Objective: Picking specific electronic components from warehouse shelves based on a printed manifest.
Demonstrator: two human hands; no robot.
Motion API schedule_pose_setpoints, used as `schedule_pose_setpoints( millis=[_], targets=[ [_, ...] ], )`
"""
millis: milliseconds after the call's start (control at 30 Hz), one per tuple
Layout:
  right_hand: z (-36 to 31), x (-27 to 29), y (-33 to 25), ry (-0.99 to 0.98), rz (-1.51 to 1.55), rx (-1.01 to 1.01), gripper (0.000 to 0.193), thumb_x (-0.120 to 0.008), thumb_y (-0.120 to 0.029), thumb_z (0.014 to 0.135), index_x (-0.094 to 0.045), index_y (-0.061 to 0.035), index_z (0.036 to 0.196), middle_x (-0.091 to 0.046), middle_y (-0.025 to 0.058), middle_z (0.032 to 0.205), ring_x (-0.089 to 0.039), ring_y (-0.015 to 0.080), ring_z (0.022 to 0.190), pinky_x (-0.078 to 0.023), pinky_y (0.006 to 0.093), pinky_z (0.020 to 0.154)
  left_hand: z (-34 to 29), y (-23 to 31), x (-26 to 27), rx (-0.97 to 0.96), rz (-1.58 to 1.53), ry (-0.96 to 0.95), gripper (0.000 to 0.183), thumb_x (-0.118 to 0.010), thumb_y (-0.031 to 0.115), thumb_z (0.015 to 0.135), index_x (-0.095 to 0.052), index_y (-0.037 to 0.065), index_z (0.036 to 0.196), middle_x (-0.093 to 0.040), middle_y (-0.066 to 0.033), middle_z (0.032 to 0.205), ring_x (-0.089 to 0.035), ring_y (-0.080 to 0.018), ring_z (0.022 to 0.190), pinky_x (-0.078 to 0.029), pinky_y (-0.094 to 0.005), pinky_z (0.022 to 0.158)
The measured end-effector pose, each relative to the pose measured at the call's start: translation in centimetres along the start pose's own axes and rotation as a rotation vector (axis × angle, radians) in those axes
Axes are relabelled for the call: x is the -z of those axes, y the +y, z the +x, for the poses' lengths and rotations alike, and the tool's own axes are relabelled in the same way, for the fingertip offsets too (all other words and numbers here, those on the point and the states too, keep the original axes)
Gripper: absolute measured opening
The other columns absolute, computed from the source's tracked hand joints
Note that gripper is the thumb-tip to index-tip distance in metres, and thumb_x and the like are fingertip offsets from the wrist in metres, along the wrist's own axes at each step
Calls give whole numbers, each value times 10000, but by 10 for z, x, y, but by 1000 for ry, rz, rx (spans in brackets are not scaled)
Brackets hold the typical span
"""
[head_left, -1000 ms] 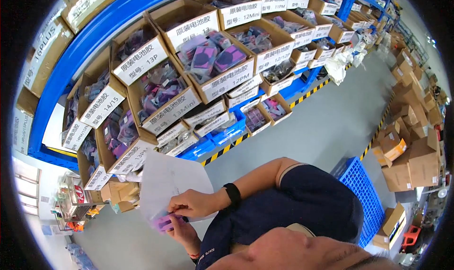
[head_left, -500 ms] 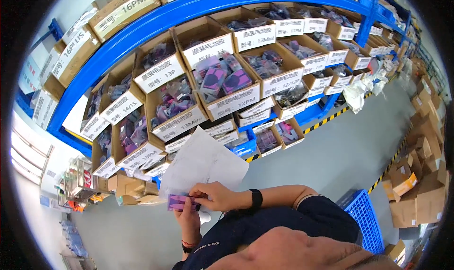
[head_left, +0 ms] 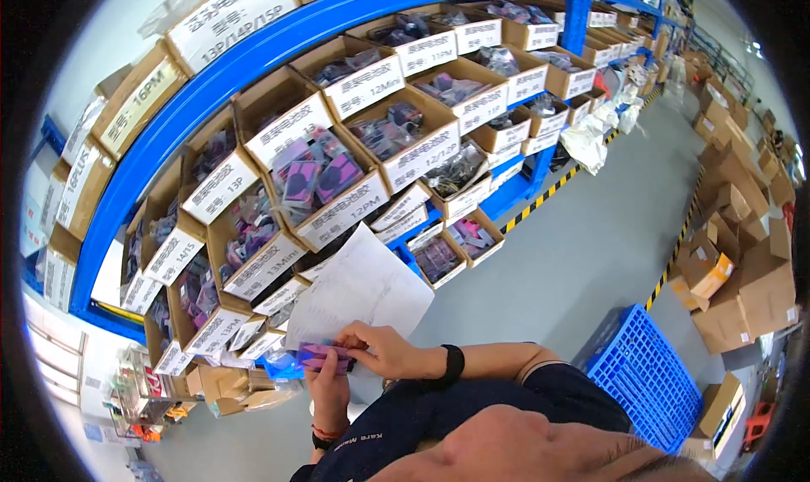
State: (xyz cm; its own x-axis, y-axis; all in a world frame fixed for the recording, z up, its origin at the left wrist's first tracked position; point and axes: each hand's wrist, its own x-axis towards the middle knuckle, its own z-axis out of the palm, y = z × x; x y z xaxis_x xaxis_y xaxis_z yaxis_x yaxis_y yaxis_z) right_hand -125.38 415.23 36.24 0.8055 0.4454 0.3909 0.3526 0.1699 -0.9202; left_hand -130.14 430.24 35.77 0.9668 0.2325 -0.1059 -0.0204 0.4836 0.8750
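Observation:
My left hand (head_left: 328, 393) is closed on a small flat purple-and-pink packet (head_left: 309, 355), its thumb across the front. From the right, my right hand (head_left: 386, 351) reaches over, its fingers bent in a pinch at the packet's right end. A large white sheet of paper (head_left: 371, 284) with faint print stands up behind the packet, its lower edge hidden by my hands. Which fingers hold the paper, I cannot tell. Just beyond the sheet, an open cardboard bin (head_left: 342, 210) holds similar purple packets (head_left: 314, 174) in clear bags.
A blue shelving rack (head_left: 194, 86) carries rows of labelled cardboard bins before me. On the grey floor (head_left: 574, 237) at the right lies a blue plastic crate (head_left: 645, 376). Cardboard boxes (head_left: 742, 296) pile up along the far right, behind black-and-yellow floor tape (head_left: 675, 254).
The view has turned to the right, so the shelf bins sit further left and more of the blue crate shows. Both hands keep hold of the packet, which has tilted slightly.

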Motion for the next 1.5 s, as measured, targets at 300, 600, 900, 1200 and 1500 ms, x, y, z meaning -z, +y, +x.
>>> schedule_pose_setpoints(
  millis=[300, 600, 900, 1200, 1500],
  targets=[
    [-11, 26, -5, 95, 45, -73, 238, -593, -68, 802, -489, -27, 1012, -621, 107, 836, -623, 197, 778, -492, 290, 675, 18, -13, -10, 73, 163, -91, 172, -535, 42, 831, -486, 49, 996, -544, -67, 942, -531, -172, 865, -421, -320, 787],
    [-12, 24, 7, 115, 136, -81, 240, -572, -28, 806, -472, -22, 1023, -617, 121, 849, -611, 166, 805, -483, 273, 694, 14, -3, -23, 115, 52, -134, 219, -540, 71, 827, -502, 30, 1038, -548, -77, 992, -526, -174, 906, -413, -311, 792],
    [-12, 22, 6, 166, 162, -44, 245, -554, 0, 799, -459, -23, 1024, -605, 93, 814, -591, 146, 748, -463, 265, 670, 13, -4, -21, 202, -237, -239, 295, -487, 195, 877, -486, 16, 1110, -535, -108, 1086, -483, -219, 1046, -363, -359, 900],
    [-18, 2, 24, 73, -34, -76, 239, -592, -89, 794, -528, -57, 1023, -630, 69, 813, -607, 132, 737, -482, 268, 631, 0, -3, -21, 216, -42, -69, 165, -484, 122, 881, -523, 21, 1006, -568, -104, 992, -556, -207, 907, -461, -342, 783],
    [-25, 8, -2, -87, -18, -182, 239, -597, -33, 769, -512, -16, 992, -638, 117, 890, -637, 161, 766, -510, 268, 653, -21, -13, -10, 192, -115, 23, 161, -535, 127, 861, -561, 10, 969, -602, -68, 843, -579, -149, 750, -467, -277, 669]
  ],
)
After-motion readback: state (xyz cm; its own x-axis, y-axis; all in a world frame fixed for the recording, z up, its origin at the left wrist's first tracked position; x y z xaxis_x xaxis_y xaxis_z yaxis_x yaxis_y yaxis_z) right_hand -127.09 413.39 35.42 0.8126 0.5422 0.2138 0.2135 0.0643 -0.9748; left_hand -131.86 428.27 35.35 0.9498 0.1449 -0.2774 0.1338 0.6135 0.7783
